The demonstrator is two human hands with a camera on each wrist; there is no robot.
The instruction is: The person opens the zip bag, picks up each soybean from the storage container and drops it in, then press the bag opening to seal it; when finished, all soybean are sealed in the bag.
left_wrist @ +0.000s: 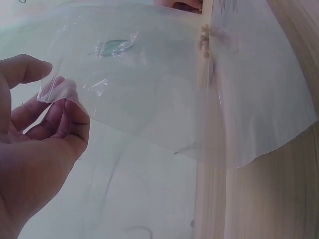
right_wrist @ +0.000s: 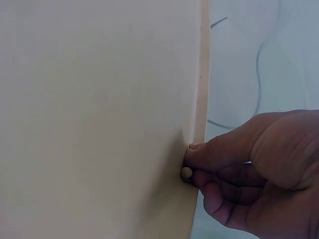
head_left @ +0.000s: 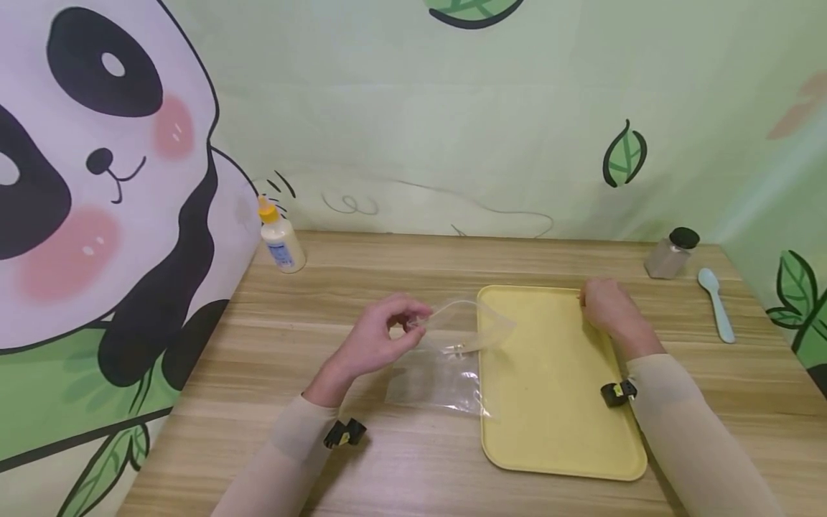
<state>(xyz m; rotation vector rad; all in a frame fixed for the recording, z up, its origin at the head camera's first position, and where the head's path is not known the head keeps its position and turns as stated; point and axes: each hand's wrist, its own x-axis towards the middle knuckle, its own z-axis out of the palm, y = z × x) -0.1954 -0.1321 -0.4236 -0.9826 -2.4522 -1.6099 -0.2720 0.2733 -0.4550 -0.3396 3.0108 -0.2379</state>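
A clear plastic bag lies spread beside and partly over the left side of the yellow tray. My left hand pinches the bag's raised edge between thumb and fingers, and its mouth gapes toward the tray. Small pale tan pieces show through the plastic in the left wrist view; I cannot tell their kind. At the tray's far right corner is my right hand, thumb and fingertips together. In the right wrist view they pinch a small round tan piece against the tray surface.
A white glue-type bottle with an orange cap stands at the back left. On the back right are a jar with a black lid and a pale blue spoon. A panda-print backdrop closes off the table's rear.
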